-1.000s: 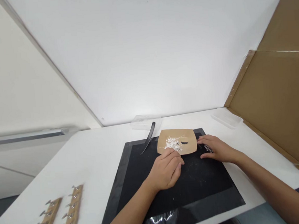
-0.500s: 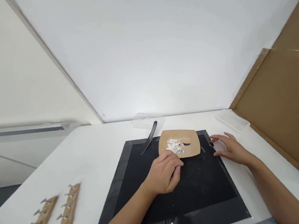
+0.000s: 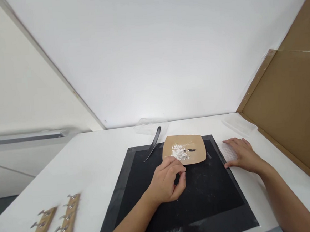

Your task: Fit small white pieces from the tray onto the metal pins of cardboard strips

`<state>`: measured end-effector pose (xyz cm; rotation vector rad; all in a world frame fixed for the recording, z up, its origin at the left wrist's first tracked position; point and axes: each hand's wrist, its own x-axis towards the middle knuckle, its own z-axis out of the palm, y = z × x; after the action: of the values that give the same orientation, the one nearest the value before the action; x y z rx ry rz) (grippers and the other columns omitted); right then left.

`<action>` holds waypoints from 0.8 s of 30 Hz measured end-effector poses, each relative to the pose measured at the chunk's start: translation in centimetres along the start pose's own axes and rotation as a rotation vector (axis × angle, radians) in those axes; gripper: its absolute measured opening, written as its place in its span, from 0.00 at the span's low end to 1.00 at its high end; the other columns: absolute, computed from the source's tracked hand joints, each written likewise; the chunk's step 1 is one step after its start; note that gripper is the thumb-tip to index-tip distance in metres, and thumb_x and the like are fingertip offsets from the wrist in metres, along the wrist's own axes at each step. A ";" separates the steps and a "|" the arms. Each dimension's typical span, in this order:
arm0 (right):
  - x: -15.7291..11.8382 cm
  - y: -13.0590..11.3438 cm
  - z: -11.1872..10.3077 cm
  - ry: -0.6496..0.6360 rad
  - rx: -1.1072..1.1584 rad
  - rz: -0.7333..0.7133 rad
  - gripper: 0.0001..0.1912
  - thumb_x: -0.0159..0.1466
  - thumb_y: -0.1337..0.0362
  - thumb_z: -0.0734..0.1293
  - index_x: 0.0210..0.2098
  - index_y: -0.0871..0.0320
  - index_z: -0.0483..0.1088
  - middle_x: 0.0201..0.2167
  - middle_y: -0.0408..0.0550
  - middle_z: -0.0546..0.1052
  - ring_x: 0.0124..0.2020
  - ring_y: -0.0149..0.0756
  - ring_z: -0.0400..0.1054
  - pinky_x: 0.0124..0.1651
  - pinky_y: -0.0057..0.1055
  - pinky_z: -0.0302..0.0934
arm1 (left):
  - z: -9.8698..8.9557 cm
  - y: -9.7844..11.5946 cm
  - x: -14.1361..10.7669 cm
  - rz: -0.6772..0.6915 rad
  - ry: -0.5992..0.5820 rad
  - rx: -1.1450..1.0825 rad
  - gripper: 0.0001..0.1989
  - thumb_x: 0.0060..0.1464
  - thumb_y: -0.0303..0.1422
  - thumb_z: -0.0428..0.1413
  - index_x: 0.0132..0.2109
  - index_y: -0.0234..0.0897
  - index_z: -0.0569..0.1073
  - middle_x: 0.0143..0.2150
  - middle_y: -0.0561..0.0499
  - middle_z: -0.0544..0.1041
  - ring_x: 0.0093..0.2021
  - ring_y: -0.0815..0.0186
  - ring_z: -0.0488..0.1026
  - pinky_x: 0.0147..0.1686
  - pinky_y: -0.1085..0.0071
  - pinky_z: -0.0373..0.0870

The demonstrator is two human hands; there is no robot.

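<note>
My left hand [image 3: 168, 179] rests over the black mat at the front edge of a tan plate [image 3: 199, 156]. Its fingers are curled in toward the thumb, and whether they hold anything small is hidden. On the plate lie a heap of small white pieces [image 3: 179, 151], thin pale strands and a dark sliver [image 3: 191, 150]. My right hand [image 3: 240, 154] is at the mat's right edge. Its thumb and fingers reach round a small clear tray [image 3: 230, 153] with rows of tiny cells, which lies flat on the white table.
Curved black tweezers [image 3: 153, 144] lie at the mat's [image 3: 205, 205] upper left. Behind is a crumpled clear bag [image 3: 147, 125]. A clear lid [image 3: 238, 125] lies by the cardboard wall [image 3: 292, 119]. Two wooden strips with metal pegs [image 3: 68, 221] stand at front left.
My right hand has shifted slightly right with the clear tray, which now lies flatter, off the mat's edge. My left hand stays curled by the plate. The view has shifted slightly.
</note>
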<state>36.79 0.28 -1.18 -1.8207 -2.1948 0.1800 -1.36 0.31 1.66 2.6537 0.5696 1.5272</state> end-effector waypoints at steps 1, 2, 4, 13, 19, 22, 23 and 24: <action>-0.1 0.6 -0.1 -0.002 0.001 0.014 0.46 0.52 0.36 0.79 0.64 0.47 0.67 0.63 0.54 0.73 0.65 0.64 0.66 0.73 0.69 0.44 | 0.0 0.0 0.0 0.000 0.000 0.000 0.15 0.55 0.19 0.55 0.48 0.39 0.68 0.32 0.51 0.76 0.35 0.62 0.71 0.39 0.64 0.74; -0.1 1.0 -0.2 -0.013 0.015 0.015 0.45 0.51 0.36 0.79 0.62 0.47 0.69 0.62 0.54 0.73 0.64 0.63 0.67 0.71 0.66 0.50 | 0.0 0.0 0.1 0.001 -0.001 0.000 0.15 0.55 0.19 0.55 0.48 0.39 0.68 0.32 0.51 0.75 0.35 0.62 0.71 0.39 0.64 0.75; -0.1 1.6 -0.4 -0.037 0.062 0.008 0.43 0.50 0.38 0.80 0.59 0.47 0.72 0.60 0.52 0.74 0.61 0.61 0.70 0.66 0.58 0.61 | 0.0 0.0 0.1 -0.001 -0.005 0.000 0.16 0.55 0.20 0.55 0.48 0.39 0.67 0.31 0.52 0.75 0.34 0.62 0.72 0.39 0.64 0.75; -0.1 1.4 -1.1 -0.077 0.165 -0.026 0.24 0.57 0.44 0.78 0.48 0.48 0.79 0.49 0.49 0.79 0.51 0.54 0.74 0.54 0.46 0.69 | -0.2 -0.2 0.1 0.011 -0.011 -0.030 0.15 0.54 0.23 0.55 0.48 0.38 0.68 0.31 0.51 0.74 0.35 0.61 0.71 0.40 0.63 0.72; 0.0 0.4 -2.0 -0.134 0.168 0.045 0.12 0.63 0.50 0.76 0.35 0.51 0.79 0.40 0.47 0.80 0.43 0.46 0.75 0.47 0.40 0.67 | -0.4 -0.3 0.0 0.021 -0.029 -0.056 0.14 0.53 0.27 0.54 0.48 0.37 0.69 0.33 0.50 0.74 0.36 0.60 0.71 0.39 0.63 0.71; -0.1 0.0 -2.2 -0.129 0.165 0.073 0.13 0.65 0.50 0.73 0.31 0.52 0.78 0.38 0.47 0.80 0.40 0.45 0.74 0.45 0.39 0.65 | -0.4 -0.3 0.0 0.021 -0.028 -0.060 0.14 0.53 0.28 0.53 0.48 0.37 0.69 0.33 0.50 0.74 0.37 0.59 0.71 0.39 0.63 0.71; -0.1 0.0 -2.2 -0.133 0.174 0.064 0.13 0.66 0.50 0.72 0.31 0.51 0.78 0.38 0.47 0.80 0.40 0.44 0.74 0.45 0.39 0.65 | -0.4 -0.4 -0.1 0.021 -0.029 -0.061 0.14 0.53 0.28 0.53 0.48 0.37 0.69 0.34 0.49 0.74 0.37 0.59 0.71 0.40 0.63 0.71; -0.1 0.0 -2.2 -0.135 0.188 0.053 0.13 0.67 0.50 0.72 0.32 0.51 0.78 0.39 0.47 0.80 0.41 0.44 0.74 0.45 0.39 0.65 | -0.3 -0.4 -0.1 0.020 -0.032 -0.065 0.14 0.53 0.29 0.53 0.48 0.37 0.69 0.34 0.49 0.74 0.37 0.59 0.71 0.40 0.63 0.71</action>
<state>37.48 -0.02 0.85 -1.8100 -2.1357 0.5168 -1.82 0.59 1.65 2.6379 0.4842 1.4790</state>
